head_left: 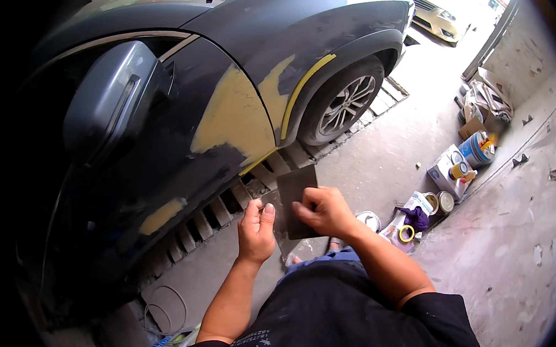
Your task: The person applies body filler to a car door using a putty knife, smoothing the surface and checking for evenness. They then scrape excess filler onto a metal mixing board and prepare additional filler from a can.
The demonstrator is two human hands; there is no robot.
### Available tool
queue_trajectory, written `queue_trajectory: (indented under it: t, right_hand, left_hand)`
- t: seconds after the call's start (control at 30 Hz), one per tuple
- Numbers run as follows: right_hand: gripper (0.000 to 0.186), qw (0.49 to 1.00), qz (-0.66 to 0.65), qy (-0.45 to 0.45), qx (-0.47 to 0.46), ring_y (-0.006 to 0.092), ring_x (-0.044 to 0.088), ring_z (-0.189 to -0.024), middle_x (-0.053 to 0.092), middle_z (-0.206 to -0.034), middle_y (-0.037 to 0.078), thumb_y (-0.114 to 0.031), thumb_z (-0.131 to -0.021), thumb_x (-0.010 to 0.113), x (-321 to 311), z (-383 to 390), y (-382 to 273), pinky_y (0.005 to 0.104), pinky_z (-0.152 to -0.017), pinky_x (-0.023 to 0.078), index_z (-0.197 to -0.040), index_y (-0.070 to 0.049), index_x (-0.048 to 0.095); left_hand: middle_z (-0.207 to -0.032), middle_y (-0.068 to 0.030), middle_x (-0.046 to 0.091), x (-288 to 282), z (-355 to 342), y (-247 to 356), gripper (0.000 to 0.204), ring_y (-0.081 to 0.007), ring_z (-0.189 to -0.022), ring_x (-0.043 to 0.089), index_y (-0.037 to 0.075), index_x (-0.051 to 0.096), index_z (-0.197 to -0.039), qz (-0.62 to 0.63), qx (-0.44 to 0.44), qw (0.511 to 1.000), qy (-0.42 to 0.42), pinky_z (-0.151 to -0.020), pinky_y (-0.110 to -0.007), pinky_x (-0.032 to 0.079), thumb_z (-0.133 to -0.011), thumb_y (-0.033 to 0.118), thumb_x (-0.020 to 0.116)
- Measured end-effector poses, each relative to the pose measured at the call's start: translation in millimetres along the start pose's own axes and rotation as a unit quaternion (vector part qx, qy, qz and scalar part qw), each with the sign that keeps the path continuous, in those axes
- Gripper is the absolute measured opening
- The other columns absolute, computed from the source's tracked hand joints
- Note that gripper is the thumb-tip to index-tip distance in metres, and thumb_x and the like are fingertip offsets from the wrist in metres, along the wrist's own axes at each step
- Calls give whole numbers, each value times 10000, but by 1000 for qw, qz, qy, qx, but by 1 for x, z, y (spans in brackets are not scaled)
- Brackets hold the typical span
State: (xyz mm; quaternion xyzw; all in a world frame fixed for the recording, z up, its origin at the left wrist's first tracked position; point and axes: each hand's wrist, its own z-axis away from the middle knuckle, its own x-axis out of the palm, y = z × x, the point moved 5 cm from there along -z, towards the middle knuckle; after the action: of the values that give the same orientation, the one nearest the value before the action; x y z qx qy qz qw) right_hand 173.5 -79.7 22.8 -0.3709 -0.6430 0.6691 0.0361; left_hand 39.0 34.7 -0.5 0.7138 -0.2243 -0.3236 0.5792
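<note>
In front of my body, my right hand [326, 210] is closed with curled fingers on a dark flat rectangular sheet [298, 174] that looks like sandpaper. My left hand [256, 232] is closed beside it, thumb up, at the edge of a paler grey thin sheet [279, 221]. Whether the two sheets are one piece cannot be told. A dark grey car [236, 20] stands to the left. Tan filler patches [231, 111] cover part of its door and fender, with a smaller patch [164, 216] lower down. Yellow tape [303, 90] follows the wheel arch.
The car's side mirror [115, 99] juts out at left. A slatted floor grate [219, 211] runs under the car's side. Along the right wall [515, 205] stand cans [477, 149], a white box [444, 173], a purple cloth [414, 218] and a yellow tape roll [406, 233]. A hose [167, 303] lies lower left.
</note>
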Motion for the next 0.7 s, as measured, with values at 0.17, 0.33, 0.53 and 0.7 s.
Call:
queue_trajectory:
  t: [0.17,0.33,0.53,0.7]
  right_hand:
    - [260,996,-5,13,-86,368,533,-598,531,-603,173,-150,-753,669,5,-3,-16,426,-559,437,-622,-18,487]
    - [231,996,32,12,-87,384,560,-621,545,-634,181,-146,-744,672,8,-4,-7,442,-571,450,-651,-17,504]
    - [251,994,33,99,12,331,544,-576,530,-615,160,-147,-751,682,-21,-15,19,419,-558,444,-651,-19,491]
    - [264,992,48,109,-40,370,605,-732,604,-848,201,-104,-773,649,-48,-12,-1,412,-676,482,-1003,-41,538]
  left_hand:
    - [-702,41,492,-2,-1,13,203,-33,-671,397,16,559,-928,-86,-20,996,-2,-593,-206,357,-973,197,480]
    - [-582,-51,459,-4,-3,18,181,-88,-551,420,11,537,-892,-97,24,995,18,-497,-286,355,-959,174,493]
    - [-639,39,457,-17,-4,-8,203,-52,-610,386,10,547,-916,-16,9,998,53,-535,-231,335,-971,199,497]
    - [-787,30,531,-24,-10,-30,86,-45,-709,469,54,518,-924,199,-113,972,56,-632,-198,395,-966,127,501]
